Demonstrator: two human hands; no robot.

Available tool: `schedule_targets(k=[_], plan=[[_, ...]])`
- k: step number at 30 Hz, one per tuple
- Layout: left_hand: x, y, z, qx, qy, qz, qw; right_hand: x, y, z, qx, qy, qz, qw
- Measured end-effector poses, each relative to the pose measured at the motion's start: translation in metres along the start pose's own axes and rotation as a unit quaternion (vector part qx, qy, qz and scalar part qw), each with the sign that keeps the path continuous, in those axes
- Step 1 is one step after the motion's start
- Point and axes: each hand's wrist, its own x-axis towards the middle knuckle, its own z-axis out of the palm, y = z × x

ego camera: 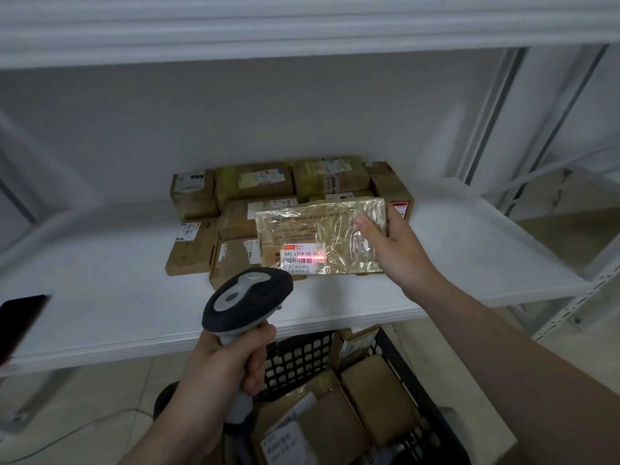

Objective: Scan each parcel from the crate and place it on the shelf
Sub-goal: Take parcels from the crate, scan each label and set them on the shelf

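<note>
While my left hand [231, 360] grips the scanner [248, 297], its red beam crosses the label on the taped parcel [318, 236] held by my right hand [392, 246] mid-frame; next I'd shelve it beside the stacked boxes [235, 213].

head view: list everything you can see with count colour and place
taped parcel: one, brown under shiny clear tape, held up over the shelf
label: one, white with a barcode, on the taped parcel, red scan light on it
scanner: one, dark and light grey, aimed at the label
shelf parcels: about eight, brown, grouped at the back of the shelf
shelf: one, white, across the middle
crate: one, black mesh, below the shelf edge
crate parcels: several, brown, inside the crate
dark object: one, at the left edge, cannot tell what
left hand: grips the scanner handle
right hand: holds the taped parcel's right end
</note>
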Motion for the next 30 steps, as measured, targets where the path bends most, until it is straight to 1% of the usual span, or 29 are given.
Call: schedule_targets(k=[9, 24, 30], plan=[[-0.0065, -0.0009, -0.0058, 0.008, 0.014, -0.008, 1.0, -0.0071, -0.002, 0.001, -0.004, 0.001, 0.005, 1.0], [-0.0045, -0.0038, -0.0084, 0.009, 0.006, -0.005, 1.0, -0.0075, -0.0014, 0.0053, -0.018, 0.008, 0.011, 1.0], [-0.003, -0.0068, -0.0088, 0.024, 0.02, -0.004, 1.0, -0.0069, -0.0011, 0.0042, -0.014, 0.005, 0.008, 1.0]])
